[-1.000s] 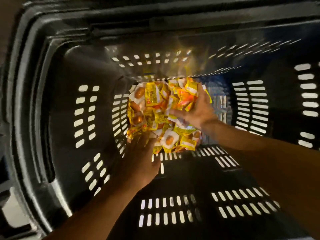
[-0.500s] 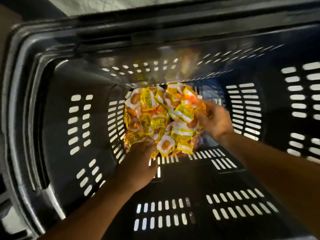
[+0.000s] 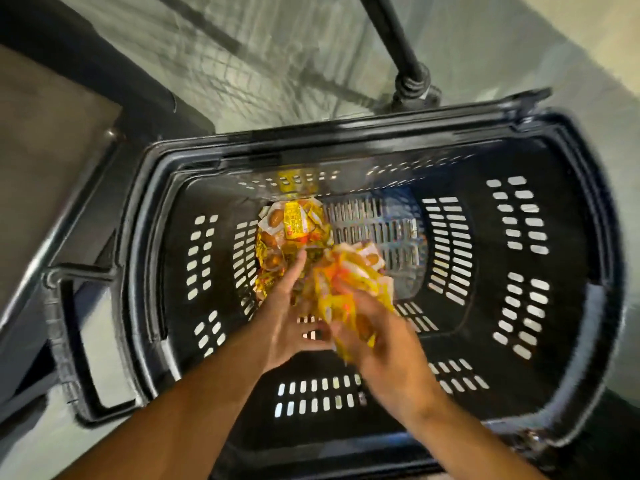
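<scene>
Yellow snack packets lie in a heap on the bottom of a black plastic basket, in its far left corner. Some of them show a round brown picture on white. Both arms reach down into the basket from its near side. The right grip is closed round a bunch of packets and holds it up above the middle of the basket floor, just beside the heap. The bunch is blurry, so you cannot tell how many packets are in it. The left grip is open, with its fingers stretched out straight. It is pressed against the left side of the bunch, and its fingertips point at the heap. You cannot tell if they touch the heap. The two grips sit close together, with the bunch between them. The walls and floor of the basket have rows of little slots, and light shines through them. A black handle hangs down on the left side of the basket. Past the far edge of the basket stands a black pole on a pale grey floor.
</scene>
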